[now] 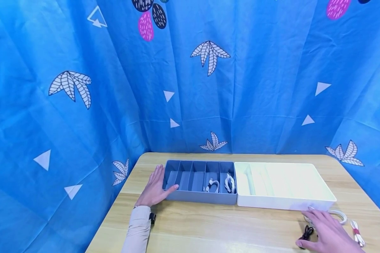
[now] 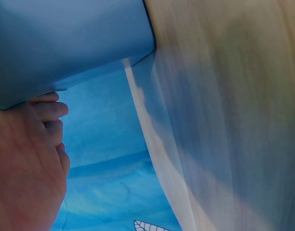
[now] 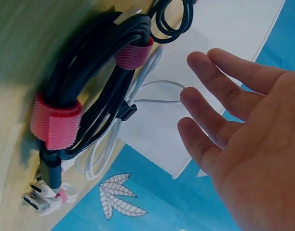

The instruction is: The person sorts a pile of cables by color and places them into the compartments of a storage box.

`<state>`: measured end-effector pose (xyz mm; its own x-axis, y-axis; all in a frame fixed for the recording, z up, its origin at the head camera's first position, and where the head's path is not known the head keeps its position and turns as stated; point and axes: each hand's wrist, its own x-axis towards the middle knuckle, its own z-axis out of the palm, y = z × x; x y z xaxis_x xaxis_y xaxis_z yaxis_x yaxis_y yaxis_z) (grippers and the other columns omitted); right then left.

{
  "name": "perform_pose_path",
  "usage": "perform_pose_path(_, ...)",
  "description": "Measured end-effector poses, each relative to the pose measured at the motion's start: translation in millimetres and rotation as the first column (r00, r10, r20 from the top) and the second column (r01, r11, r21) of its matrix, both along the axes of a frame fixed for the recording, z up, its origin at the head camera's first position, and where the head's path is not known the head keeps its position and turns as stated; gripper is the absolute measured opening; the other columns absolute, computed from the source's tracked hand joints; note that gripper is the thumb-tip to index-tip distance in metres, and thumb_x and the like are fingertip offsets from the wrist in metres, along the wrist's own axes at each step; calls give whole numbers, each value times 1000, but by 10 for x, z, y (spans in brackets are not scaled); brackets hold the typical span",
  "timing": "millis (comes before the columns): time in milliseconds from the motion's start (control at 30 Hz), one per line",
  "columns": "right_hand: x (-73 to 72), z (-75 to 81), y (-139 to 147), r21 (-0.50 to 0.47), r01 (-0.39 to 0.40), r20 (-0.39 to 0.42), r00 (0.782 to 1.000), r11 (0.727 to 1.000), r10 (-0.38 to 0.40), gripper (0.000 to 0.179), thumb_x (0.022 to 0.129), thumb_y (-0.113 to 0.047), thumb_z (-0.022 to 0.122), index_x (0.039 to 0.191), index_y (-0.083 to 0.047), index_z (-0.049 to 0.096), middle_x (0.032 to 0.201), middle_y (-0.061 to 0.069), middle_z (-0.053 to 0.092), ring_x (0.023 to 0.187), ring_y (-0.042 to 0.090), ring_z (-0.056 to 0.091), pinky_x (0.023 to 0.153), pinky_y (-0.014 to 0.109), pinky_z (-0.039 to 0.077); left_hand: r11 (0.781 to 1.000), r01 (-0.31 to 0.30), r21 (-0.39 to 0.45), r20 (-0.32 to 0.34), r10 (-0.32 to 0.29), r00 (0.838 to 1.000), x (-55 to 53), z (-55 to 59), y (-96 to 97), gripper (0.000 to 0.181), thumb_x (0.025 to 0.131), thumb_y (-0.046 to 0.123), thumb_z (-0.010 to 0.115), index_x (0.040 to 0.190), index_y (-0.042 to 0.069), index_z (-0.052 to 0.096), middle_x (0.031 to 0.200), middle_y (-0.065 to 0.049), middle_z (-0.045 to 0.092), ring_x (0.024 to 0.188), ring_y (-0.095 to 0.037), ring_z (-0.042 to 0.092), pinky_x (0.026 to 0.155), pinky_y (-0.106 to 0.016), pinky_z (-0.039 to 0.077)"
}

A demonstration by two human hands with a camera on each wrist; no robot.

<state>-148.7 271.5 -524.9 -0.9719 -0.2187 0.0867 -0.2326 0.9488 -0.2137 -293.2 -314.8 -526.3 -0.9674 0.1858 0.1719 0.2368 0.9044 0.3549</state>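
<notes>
My left hand (image 1: 153, 189) rests against the left end of a grey-blue divided box (image 1: 199, 197), fingers extended along its side and thumb at the front rim. Inside, one white cable (image 1: 230, 183) lies in the rightmost compartment and another white cable (image 1: 213, 186) in the one beside it. Over several cables at the table's right, my right hand (image 1: 327, 230) hovers with fingers spread, holding nothing. Below it are a thick black cable (image 3: 65, 82) with red straps, a small black coiled cable (image 1: 307, 232) and a white cable (image 1: 340, 217). The hand hides part of them in the head view.
A white box (image 1: 285, 202) stands directly right of the grey-blue one, with dividers toward its left. A white cable with a red band (image 1: 356, 233) lies near the right table edge. Blue patterned curtain (image 1: 190, 88) surrounds the wooden table (image 1: 209, 228).
</notes>
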Motion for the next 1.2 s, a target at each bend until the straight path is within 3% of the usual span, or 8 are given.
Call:
perform_pose_path(267,-6,-38,55,34,-11,38,999,999,9,96,64,-75,73,124,-1,63,127,24,60,113,47,56,80,63,47,1000,4,11,20,-5,1000,17,-6,12,109,85,79,46,159,12,3,168,-6,1,157,-27,-1,127,-53,7)
perform_pose_path(600,-6,-75,92,28,-30,34,999,999,29,91,64,-73,74,121,-3,64,122,18,64,109,44,58,77,59,49,1000,11,10,-8,-10,1000,11,15,18,109,85,78,47,159,10,6,168,-9,3,157,-30,3,127,-53,9)
perform_pose_path(867,-29,-88,82,32,21,100,995,999,-24,100,60,-82,68,124,-4,63,129,22,60,115,47,54,86,64,45,1000,5,7,-7,-5,1000,1,10,9,110,85,78,48,159,9,8,168,-7,3,157,-28,2,127,-52,9)
perform_pose_path(1200,-7,-102,95,54,40,157,986,998,-48,101,62,-84,65,125,-5,61,131,23,58,114,50,53,87,66,43,1000,6,3,-3,-6,1000,-14,6,9,109,85,78,48,159,13,3,168,-7,2,157,-29,1,127,-52,8)
